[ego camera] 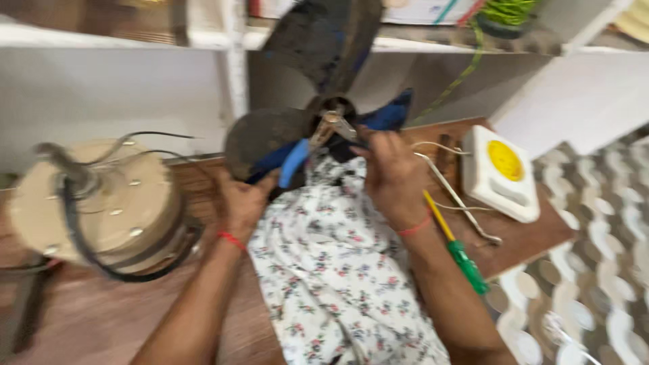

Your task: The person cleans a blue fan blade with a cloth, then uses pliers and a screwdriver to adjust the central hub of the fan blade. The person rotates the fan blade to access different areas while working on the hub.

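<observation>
Wooden floor (101, 318) bears one fan motor (94, 203); left hand (243, 199) grips one fan blade (270, 138); right hand (392, 172) grips one pair of pliers (318, 138).

Dusty matt fan blades (318, 40); floral cloth (331, 263); wood board (520, 243).

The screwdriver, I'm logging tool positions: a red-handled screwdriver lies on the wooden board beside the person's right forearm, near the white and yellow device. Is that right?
Not quite. The head view shows the screwdriver has a green handle and a yellow shaft, not a red handle. The rest holds: it lies on the wooden board beside the right forearm, near the white and yellow device.
</observation>
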